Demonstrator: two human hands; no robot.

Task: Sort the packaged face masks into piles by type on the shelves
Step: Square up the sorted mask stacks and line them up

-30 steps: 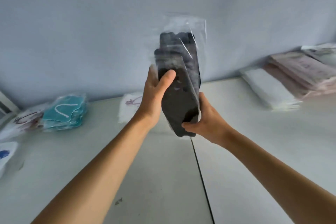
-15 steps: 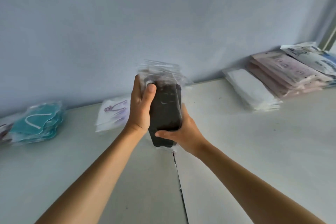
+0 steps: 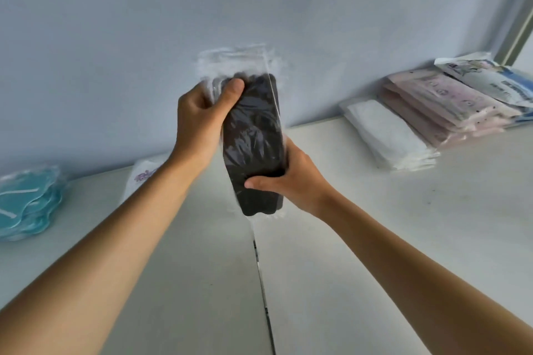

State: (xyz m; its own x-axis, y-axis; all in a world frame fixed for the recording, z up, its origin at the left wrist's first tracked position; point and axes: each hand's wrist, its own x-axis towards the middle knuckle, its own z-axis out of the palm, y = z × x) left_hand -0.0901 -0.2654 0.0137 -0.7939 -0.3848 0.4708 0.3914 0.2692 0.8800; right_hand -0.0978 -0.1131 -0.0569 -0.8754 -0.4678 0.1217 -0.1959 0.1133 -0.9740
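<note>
Clearly both hands grip one bundle of black masks upright above the shelf seam, no black pile yet in sight

Head view: left hand has thumb and fingers wrapped round the top, right hand curls round the lower edge; slick clear film could let a packet slide out, or the stack fan apart when set down. Soft teal pile lies far left, white pile and glossy pink packets lie right
</note>
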